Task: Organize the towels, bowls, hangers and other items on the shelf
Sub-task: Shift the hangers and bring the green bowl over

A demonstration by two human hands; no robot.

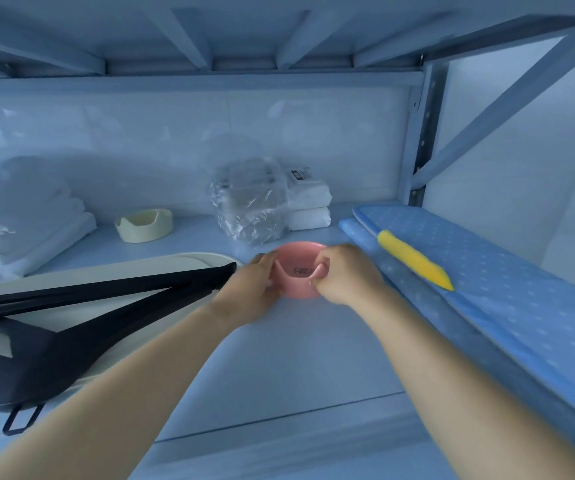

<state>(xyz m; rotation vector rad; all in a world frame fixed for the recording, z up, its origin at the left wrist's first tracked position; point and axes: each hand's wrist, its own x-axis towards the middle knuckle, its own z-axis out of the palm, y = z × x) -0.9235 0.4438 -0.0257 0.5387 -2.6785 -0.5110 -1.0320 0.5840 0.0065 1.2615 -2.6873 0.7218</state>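
Left hand [254, 285]: fingers curled round the left wall of the pink bowl [299, 268].
Right hand [344, 275]: narrow grip, fingers hooked over the bowl's right rim.
Pink bowl: on the shelf [296, 358], mid-depth, between both hands.
Bowls: two; the cream bowl [144, 225] sits farther back to the left.
Towels: two white stacks, the left stack [29, 216] and the back stack [308, 206] beside a clear plastic bag [248, 202].
Hangers [88, 306]: black, overlapping at left; the exact count is unclear.
Blue padded board [486, 271]: one, at right, with a yellow piece [414, 259] on it.
Writing: a dark print inside the pink bowl and a label on the back stack, both unreadable.
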